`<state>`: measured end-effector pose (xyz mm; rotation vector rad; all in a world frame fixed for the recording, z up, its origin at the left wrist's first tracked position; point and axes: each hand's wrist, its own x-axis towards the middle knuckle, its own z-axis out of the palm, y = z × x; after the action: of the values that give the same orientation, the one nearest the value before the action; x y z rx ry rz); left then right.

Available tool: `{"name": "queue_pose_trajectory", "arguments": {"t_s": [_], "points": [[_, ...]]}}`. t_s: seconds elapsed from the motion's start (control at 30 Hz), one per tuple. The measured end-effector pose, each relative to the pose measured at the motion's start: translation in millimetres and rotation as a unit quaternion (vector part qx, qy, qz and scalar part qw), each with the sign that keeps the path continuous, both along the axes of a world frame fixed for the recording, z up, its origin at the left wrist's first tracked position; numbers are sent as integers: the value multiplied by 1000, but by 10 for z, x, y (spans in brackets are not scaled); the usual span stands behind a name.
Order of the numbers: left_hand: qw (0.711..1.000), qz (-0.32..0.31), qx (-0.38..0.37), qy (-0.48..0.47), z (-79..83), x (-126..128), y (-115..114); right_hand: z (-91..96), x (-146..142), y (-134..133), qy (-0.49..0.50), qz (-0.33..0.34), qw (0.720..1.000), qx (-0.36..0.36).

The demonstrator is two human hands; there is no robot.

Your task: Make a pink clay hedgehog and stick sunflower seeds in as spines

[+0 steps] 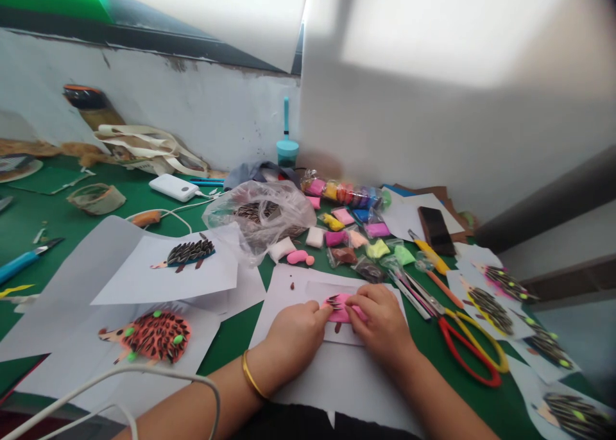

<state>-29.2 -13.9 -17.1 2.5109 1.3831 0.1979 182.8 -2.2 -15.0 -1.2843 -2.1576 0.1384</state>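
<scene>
A flat pink clay shape lies on a small white card, with several striped sunflower seeds stuck in its left part and a brown clay leg below. My left hand is closed, its thumb and forefinger at the clay's left edge beside the seeds. At the right part of the clay, my right hand is closed in a pinch; whatever lies between its fingertips is hidden. Under the card is a larger white sheet, with a small brown bit on it.
Finished seed hedgehogs lie left and right. Scissors, a yellow cutter and a phone are at right. Clay packets and a plastic bag of seeds stand beyond my hands. A white cable crosses front left.
</scene>
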Motion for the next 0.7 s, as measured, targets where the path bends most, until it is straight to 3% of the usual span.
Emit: {"name": "queue_pose_trajectory", "arguments": {"t_s": [0.13,0.27,0.4,0.53,0.7], "points": [[999,13,-11,-29,42,-19,26,-3,48,27,31,-22,999,-12],[978,58,-58,-191,131,-63,105,-2,53,35,51,-39,998,-16],[892,120,-185,-394,207,-92,181,37,7,1,82,-28,996,-7],[802,80,-340,-484,226,-49,154,100,-95,-80,126,63,990,10],[759,25,-410,-505,240,19,73,130,-189,-148,135,139,981,10]]}}
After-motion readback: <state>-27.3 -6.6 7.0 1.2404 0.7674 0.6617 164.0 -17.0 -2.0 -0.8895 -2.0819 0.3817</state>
